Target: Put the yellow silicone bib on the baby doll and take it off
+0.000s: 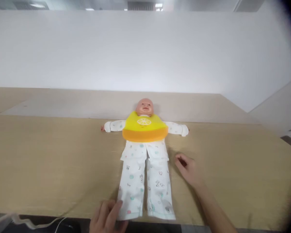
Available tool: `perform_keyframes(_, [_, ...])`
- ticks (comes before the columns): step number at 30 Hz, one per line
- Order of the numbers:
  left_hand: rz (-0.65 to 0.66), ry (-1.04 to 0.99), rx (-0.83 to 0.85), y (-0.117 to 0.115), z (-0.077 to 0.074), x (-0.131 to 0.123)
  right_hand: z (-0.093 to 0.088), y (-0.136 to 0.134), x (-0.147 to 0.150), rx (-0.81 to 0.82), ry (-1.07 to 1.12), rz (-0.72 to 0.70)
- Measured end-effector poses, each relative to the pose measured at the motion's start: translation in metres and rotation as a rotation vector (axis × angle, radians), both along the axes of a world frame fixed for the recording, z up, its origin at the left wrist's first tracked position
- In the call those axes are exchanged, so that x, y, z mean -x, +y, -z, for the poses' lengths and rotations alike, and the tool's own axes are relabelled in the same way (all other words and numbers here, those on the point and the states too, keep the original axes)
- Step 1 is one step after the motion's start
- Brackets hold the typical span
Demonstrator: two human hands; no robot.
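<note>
A baby doll (145, 106) lies on its back with its arms stretched out to both sides. It wears a white printed top (135, 149) and matching trousers (132, 181). Round its neck is a yellow bib (150, 124) with a white citrus-slice print and an orange pocket along the lower edge. My left hand (106, 216) is at the table's front edge, fingers bent and apart, a fingertip at the hem end of the left-side trouser leg. To the right of the doll's hips, my right hand (188, 166) rests loosely curled, apart from the clothing, with nothing visible in it.
The doll lies on a wood-coloured table (63, 161). Behind it stands a pale wall or partition (111, 51). A white cable (26, 222) runs below the front edge at the lower left. A dark blurred shape covers the right border.
</note>
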State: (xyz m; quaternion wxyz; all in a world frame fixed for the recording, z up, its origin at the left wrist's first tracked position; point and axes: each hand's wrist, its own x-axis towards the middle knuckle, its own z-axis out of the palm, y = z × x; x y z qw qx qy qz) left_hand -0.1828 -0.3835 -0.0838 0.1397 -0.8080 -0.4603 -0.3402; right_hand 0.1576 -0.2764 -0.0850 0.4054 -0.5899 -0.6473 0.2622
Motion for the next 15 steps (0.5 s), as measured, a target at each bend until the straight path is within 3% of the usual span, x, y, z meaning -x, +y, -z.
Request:
perform_keyframes(6, [0.057, 0.091, -0.126, 0.005, 0.010, -0.035, 0.000, -0.008, 0.005, 0.009, 0.023, 0.020])
perform_keyframes(12, [0.088, -0.074, -0.185, -0.002, -0.006, -0.061, -0.006, -0.005, 0.006, 0.023, 0.059, 0.035])
perform_keyframes(15, [0.120, -0.025, -0.171, -0.007, -0.018, -0.062, -0.007, -0.005, 0.007, 0.012, 0.070, 0.034])
